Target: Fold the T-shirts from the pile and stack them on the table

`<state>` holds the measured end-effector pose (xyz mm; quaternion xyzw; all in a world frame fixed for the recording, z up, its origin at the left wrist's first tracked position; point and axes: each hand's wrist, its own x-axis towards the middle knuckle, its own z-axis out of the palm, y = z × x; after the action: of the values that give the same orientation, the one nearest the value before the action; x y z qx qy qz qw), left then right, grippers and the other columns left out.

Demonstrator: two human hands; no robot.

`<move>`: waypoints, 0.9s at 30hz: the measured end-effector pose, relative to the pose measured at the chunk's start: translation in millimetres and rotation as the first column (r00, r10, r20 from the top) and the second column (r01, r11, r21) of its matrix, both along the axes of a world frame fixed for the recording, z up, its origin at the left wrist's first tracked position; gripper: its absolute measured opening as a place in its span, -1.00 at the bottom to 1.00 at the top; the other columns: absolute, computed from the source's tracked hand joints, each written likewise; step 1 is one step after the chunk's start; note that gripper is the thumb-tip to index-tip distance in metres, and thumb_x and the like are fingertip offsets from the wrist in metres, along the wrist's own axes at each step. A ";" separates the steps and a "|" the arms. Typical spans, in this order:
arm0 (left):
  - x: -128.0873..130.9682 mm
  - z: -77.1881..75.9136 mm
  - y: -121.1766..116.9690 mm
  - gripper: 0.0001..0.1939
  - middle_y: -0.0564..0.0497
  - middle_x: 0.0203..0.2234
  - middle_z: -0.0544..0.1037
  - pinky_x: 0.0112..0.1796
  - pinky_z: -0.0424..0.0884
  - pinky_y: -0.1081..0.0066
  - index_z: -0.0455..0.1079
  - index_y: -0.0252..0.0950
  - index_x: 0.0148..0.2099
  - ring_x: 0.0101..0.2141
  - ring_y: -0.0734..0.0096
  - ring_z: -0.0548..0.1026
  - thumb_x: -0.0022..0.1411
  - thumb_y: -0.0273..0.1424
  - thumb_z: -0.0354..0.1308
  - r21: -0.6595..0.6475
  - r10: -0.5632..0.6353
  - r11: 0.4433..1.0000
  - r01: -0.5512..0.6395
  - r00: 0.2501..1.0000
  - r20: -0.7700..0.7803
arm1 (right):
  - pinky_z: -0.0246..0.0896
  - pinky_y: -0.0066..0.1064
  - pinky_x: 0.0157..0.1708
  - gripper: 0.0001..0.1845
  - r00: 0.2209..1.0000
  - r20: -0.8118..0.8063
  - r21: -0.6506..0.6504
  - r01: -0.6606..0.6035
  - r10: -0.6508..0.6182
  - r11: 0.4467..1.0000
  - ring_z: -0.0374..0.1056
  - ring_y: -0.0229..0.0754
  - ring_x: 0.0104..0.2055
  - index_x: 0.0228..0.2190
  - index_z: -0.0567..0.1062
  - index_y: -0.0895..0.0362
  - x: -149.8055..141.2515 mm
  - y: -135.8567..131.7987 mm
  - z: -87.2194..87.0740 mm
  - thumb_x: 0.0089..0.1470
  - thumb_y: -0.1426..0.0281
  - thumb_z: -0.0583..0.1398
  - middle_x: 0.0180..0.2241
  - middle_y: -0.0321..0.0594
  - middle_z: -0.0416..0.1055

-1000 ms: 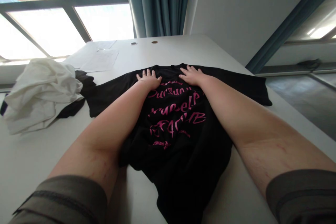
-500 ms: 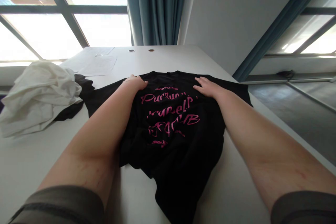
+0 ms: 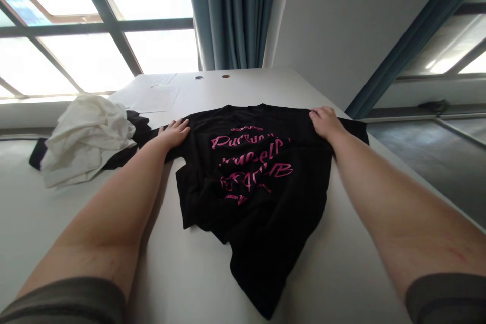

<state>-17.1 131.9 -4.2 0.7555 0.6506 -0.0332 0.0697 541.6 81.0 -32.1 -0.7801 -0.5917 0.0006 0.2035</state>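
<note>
A black T-shirt (image 3: 258,212) with pink lettering lies on the white table, its collar at the far side. Its upper part is spread fairly flat, while the lower part is creased and bunched to a point towards me. My left hand (image 3: 173,134) rests open on the shirt's left sleeve near the shoulder, fingers stretched out. On the right shoulder, beside the sleeve, my right hand (image 3: 327,122) presses down with its fingers lying on the cloth. Both forearms reach forward on either side of the shirt.
A crumpled white cloth (image 3: 85,139) lies with black fabric (image 3: 138,124) on the left of the table (image 3: 182,273). Sheets of paper (image 3: 152,96) sit at the far left, near two round holes in the tabletop. Beyond are windows and a blue curtain (image 3: 235,15).
My hands have slid apart over the shirt, from its upper chest out to the shoulders and sleeves. The shirt's left side and lower end have shifted a little. The view has turned slightly left.
</note>
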 end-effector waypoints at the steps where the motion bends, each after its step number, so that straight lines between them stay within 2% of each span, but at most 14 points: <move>1: -0.2 0.0 2.9 -0.24 0.03 0.56 -0.18 0.45 -0.10 -0.33 -0.20 -0.11 0.61 0.54 0.04 -0.17 0.46 -0.04 -0.44 0.008 0.023 1.000 -0.023 1.000 0.006 | 0.00 -0.10 0.49 -0.37 1.000 -0.006 -0.009 0.024 -0.024 1.000 0.08 0.06 0.45 0.33 0.42 0.22 2.5 0.2 -0.1 0.46 0.18 -0.07 0.32 0.07 0.24; 3: -2.1 -0.6 8.9 -0.20 0.01 0.55 -0.14 0.48 -0.11 -0.20 -0.25 -0.15 0.61 0.54 0.14 -0.15 0.45 0.00 -0.46 0.024 0.074 0.997 -0.075 0.996 0.047 | 0.12 -0.06 0.43 -0.37 0.999 -0.009 -0.042 0.052 -0.053 0.998 0.24 0.11 0.35 0.33 0.43 0.19 8.5 1.3 -1.4 0.44 0.16 -0.04 0.25 0.07 0.32; 5: -6.0 -2.2 14.8 -0.18 -0.02 0.55 -0.11 0.50 -0.11 -0.11 -0.25 -0.20 0.61 0.54 0.19 -0.13 0.44 0.01 -0.50 0.029 0.094 0.995 -0.097 0.991 0.090 | 0.15 -0.04 0.41 -0.38 0.999 0.014 -0.066 0.054 -0.053 0.996 0.29 0.14 0.31 0.31 0.46 0.17 13.8 3.9 -4.1 0.42 0.15 -0.01 0.24 0.06 0.34; 8: -13.1 -5.3 22.7 -0.23 -0.01 0.55 -0.13 0.49 -0.11 -0.15 -0.15 -0.16 0.60 0.54 0.15 -0.13 0.46 -0.07 -0.50 0.022 0.057 0.998 -0.059 0.996 0.065 | 0.06 -0.11 0.46 -0.38 0.998 0.070 -0.100 0.013 -0.006 0.995 0.24 0.08 0.36 0.30 0.49 0.15 19.0 10.1 -9.3 0.41 0.17 -0.02 0.28 0.00 0.30; 11: -17.0 -7.6 27.1 -0.26 0.00 0.56 -0.16 0.47 -0.11 -0.23 -0.10 -0.15 0.59 0.54 0.07 -0.15 0.47 -0.11 -0.43 0.029 0.012 1.000 -0.012 1.000 0.002 | -0.06 -0.17 0.51 -0.35 0.995 0.099 -0.159 -0.012 0.028 0.987 0.09 0.01 0.45 0.37 0.41 0.15 22.2 17.9 -14.4 0.43 0.18 -0.05 0.37 -0.06 0.18; 14: -15.9 -7.6 26.4 -0.22 -0.04 0.56 -0.14 0.49 -0.13 -0.20 -0.14 -0.22 0.60 0.54 0.06 -0.15 0.46 -0.06 -0.40 0.042 0.035 0.998 -0.037 0.999 0.037 | -0.07 -0.04 0.51 -0.32 0.994 0.113 -0.195 0.010 0.012 0.981 0.01 0.06 0.49 0.43 0.32 0.12 25.1 24.9 -18.3 0.43 0.17 -0.04 0.43 -0.06 0.06; 17: -12.6 -6.0 21.9 -0.22 -0.07 0.55 -0.07 0.49 -0.12 -0.16 -0.06 -0.21 0.58 0.53 0.06 -0.11 0.45 -0.01 -0.36 0.061 0.058 0.996 -0.063 0.996 0.073 | -0.02 0.07 0.47 -0.32 0.992 0.123 -0.196 0.014 0.010 0.981 0.02 0.13 0.47 0.44 0.31 0.09 25.4 25.7 -18.8 0.41 0.16 -0.01 0.42 -0.05 0.07; 20: -10.5 -3.6 15.4 -0.25 -0.09 0.54 -0.01 0.48 -0.10 -0.22 0.06 -0.13 0.54 0.53 0.02 -0.09 0.45 0.02 -0.32 0.104 0.069 0.992 -0.078 0.993 0.093 | 0.03 -0.05 0.46 -0.34 0.993 0.113 -0.149 0.003 0.014 0.989 0.12 0.10 0.42 0.39 0.38 0.16 18.4 15.4 -12.1 0.38 0.18 0.02 0.37 -0.01 0.17; 23: -8.0 1.1 3.7 -0.30 -0.08 0.52 0.03 0.45 -0.07 -0.30 0.16 -0.05 0.49 0.50 -0.06 -0.03 0.44 0.03 -0.28 0.178 0.044 0.982 -0.063 0.993 0.108 | 0.09 -0.18 0.44 -0.41 0.994 0.102 -0.028 -0.039 0.042 0.999 0.22 0.07 0.34 0.27 0.50 0.19 -0.1 -5.2 2.4 0.35 0.23 0.07 0.27 0.04 0.28; 27: 2.3 11.8 -31.9 -0.39 -0.07 0.43 0.22 0.39 0.15 -0.20 0.31 -0.02 0.39 0.40 -0.09 0.19 0.45 -0.02 -0.21 0.336 -0.062 0.942 0.003 0.984 0.164 | 0.07 -0.19 0.45 -0.48 0.978 0.140 0.147 -0.178 0.157 0.973 0.24 0.06 0.29 0.14 0.58 0.22 -43.0 -43.0 25.1 0.31 0.30 0.05 0.18 0.07 0.33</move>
<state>-14.8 100.0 7.5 0.7671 0.6256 0.1418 -0.0039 498.6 38.0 -7.0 -0.7070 -0.6654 -0.0790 0.2262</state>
